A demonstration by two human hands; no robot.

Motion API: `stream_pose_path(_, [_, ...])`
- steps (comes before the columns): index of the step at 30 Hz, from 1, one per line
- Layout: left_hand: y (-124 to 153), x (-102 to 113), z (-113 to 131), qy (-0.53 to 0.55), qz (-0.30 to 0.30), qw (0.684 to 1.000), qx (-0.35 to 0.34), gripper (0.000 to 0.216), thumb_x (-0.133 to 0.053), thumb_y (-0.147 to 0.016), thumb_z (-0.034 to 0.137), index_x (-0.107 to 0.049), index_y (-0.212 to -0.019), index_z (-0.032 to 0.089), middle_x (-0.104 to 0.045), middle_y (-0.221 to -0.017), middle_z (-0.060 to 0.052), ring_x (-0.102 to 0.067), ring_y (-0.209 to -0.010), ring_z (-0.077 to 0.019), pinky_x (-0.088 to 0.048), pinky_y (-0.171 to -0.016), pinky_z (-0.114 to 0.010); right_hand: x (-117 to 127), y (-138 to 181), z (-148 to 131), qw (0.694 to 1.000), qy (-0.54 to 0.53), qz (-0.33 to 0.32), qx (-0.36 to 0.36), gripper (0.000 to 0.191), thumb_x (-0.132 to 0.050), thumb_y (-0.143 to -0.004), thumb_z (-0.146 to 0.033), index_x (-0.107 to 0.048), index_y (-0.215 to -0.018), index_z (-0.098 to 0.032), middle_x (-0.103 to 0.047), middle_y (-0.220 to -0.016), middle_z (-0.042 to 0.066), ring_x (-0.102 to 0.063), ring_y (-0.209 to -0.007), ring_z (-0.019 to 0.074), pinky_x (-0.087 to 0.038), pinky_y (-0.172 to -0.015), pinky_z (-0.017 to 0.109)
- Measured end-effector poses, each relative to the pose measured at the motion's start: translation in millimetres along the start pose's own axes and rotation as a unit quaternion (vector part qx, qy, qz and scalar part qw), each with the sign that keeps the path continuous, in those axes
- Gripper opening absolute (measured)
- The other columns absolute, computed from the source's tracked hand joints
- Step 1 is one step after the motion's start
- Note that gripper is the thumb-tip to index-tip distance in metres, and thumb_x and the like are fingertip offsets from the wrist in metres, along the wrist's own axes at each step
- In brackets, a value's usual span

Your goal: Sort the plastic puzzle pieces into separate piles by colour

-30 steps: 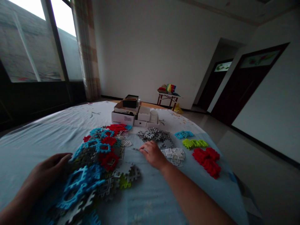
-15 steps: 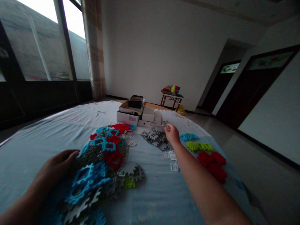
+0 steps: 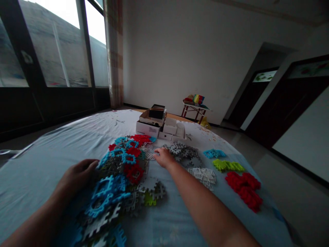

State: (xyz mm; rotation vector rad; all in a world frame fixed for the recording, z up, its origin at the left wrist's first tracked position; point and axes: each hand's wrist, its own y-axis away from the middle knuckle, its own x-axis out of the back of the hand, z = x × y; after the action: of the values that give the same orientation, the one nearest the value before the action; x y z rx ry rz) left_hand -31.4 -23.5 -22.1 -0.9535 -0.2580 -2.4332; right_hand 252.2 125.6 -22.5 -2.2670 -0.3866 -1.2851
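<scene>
My left hand [image 3: 81, 172] lies at the left edge of a mixed heap of plastic interlocking pieces, its fingers loosely stretched and its fingertips against the heap. Nothing shows in it. The heap holds blue pieces [image 3: 108, 192], red pieces [image 3: 133, 172], grey pieces [image 3: 133, 202] and a lime-green piece [image 3: 149, 199]. My right hand [image 3: 164, 157] hovers between this heap and a pile of grey pieces [image 3: 185, 152]. Its fingers point left, slightly apart, close to some white lattice pieces [image 3: 149, 156]; no piece is visible in them.
Right of my right forearm lie white lattice pieces [image 3: 204, 175], blue pieces [image 3: 214, 153], lime-green pieces [image 3: 228, 165] and red pieces [image 3: 244, 188] in separate groups. White boxes [image 3: 147, 129] stand at the back of the cloth-covered table [image 3: 64, 140]. A small side table [image 3: 196, 106] is by the wall.
My right hand has moved left, from above the right side of the grey pile to the mixed heap's right edge. My left hand stays beside the heap. The view has turned slightly left.
</scene>
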Motion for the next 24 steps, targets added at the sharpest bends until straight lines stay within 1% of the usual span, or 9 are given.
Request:
stream_pose_path(3, [0,0,-2,0.010,-0.002,1.000,-0.017,0.049,-0.044,-0.071,0.053,-0.061,-0.099,0.017,-0.068,-0.092,-0.005,-0.062,-0.080,-0.0178,-0.046,-0.067,-0.021,-10,-7,-4,1.000,0.002,-0.016,0.002,0.030,-0.060,-0.074,-0.029,-0.064,-0.099,-0.015,-0.062,-0.102,0.014,-0.055,-0.098,0.0227,-0.039,-0.089,0.035])
stream_pose_path(5, [-1,0,-4,0.007,-0.002,1.000,-0.026,0.048,-0.044,-0.072,0.053,-0.061,-0.099,0.016,-0.068,-0.092,-0.005,-0.062,-0.081,-0.0181,-0.046,-0.068,-0.021,-13,-9,-6,1.000,-0.004,-0.028,0.012,0.031,-0.064,-0.069,-0.027,-0.065,-0.098,-0.017,-0.062,-0.102,0.013,-0.054,-0.098,0.0226,-0.039,-0.088,0.035])
stream_pose_path(7, [-2,-1,-7,0.007,-0.005,1.000,-0.029,0.048,-0.044,-0.072,0.053,-0.061,-0.099,0.017,-0.068,-0.092,-0.005,-0.062,-0.080,-0.0184,-0.046,-0.068,-0.021,-13,-8,-7,0.999,-0.016,-0.040,0.020,0.030,-0.066,-0.066,-0.024,-0.065,-0.095,-0.017,-0.063,-0.097,0.010,-0.056,-0.092,0.0202,-0.041,-0.084,0.032])
stream_pose_path(10, [-3,-1,-8,0.016,-0.015,0.999,-0.027,0.049,-0.043,-0.074,0.053,-0.060,-0.101,0.017,-0.068,-0.091,-0.005,-0.062,-0.080,-0.0185,-0.046,-0.067,-0.022,-9,-3,-9,0.998,-0.038,-0.050,0.026,0.031,-0.067,-0.064,-0.019,-0.065,-0.094,-0.018,-0.063,-0.087,0.004,-0.057,-0.077,0.0150,-0.044,-0.072,0.025])
stream_pose_path(12, [-3,-1,-7,0.014,-0.018,1.000,-0.021,0.048,-0.042,-0.075,0.053,-0.059,-0.101,0.017,-0.067,-0.092,-0.005,-0.062,-0.081,-0.0183,-0.045,-0.068,-0.021,-5,5,-11,0.996,-0.062,-0.058,0.038,0.030,-0.065,-0.065,-0.016,-0.064,-0.094,-0.019,-0.063,-0.079,0.000,-0.056,-0.070,0.0123,-0.044,-0.066,0.022])
stream_pose_path(14, [-2,-1,-5,0.013,-0.022,1.000,-0.014,0.049,-0.041,-0.075,0.053,-0.058,-0.103,0.018,-0.067,-0.095,-0.006,-0.061,-0.084,-0.0183,-0.045,-0.069,-0.021,0,14,-13,0.989,-0.112,-0.070,0.068,0.026,-0.063,-0.067,-0.014,-0.065,-0.093,-0.019,-0.062,-0.075,-0.001,-0.055,-0.067,0.0107,-0.044,-0.063,0.021])
stream_pose_path(17, [0,-1,-3,0.017,-0.033,0.999,-0.006,0.050,-0.041,-0.075,0.054,-0.057,-0.106,0.017,-0.067,-0.095,-0.006,-0.061,-0.084,-0.0187,-0.045,-0.069,-0.022,7,30,-16,0.971,-0.204,-0.076,0.099,0.023,-0.062,-0.071,-0.016,-0.065,-0.093,-0.019,-0.064,-0.081,0.000,-0.057,-0.070,0.0108,-0.045,-0.066,0.022])
stream_pose_path(20, [0,0,-3,0.016,-0.035,0.999,-0.003,0.050,-0.040,-0.076,0.054,-0.057,-0.106,0.018,-0.067,-0.094,-0.005,-0.061,-0.082,-0.0181,-0.045,-0.069,-0.022,13,42,-20,0.962,-0.251,-0.064,0.083,0.023,-0.061,-0.073,-0.023,-0.065,-0.095,-0.018,-0.066,-0.085,0.002,-0.060,-0.075,0.0128,-0.047,-0.071,0.024])
stream_pose_path(24, [-2,0,-4,0.000,-0.019,1.000,-0.010,0.048,-0.042,-0.075,0.052,-0.059,-0.103,0.017,-0.066,-0.095,-0.005,-0.061,-0.083,-0.0182,-0.044,-0.071,-0.022,18,51,-24,0.952,-0.295,-0.043,0.068,0.021,-0.062,-0.074,-0.031,-0.067,-0.090,-0.018,-0.067,-0.084,0.003,-0.062,-0.077,0.0148,-0.048,-0.073,0.027])
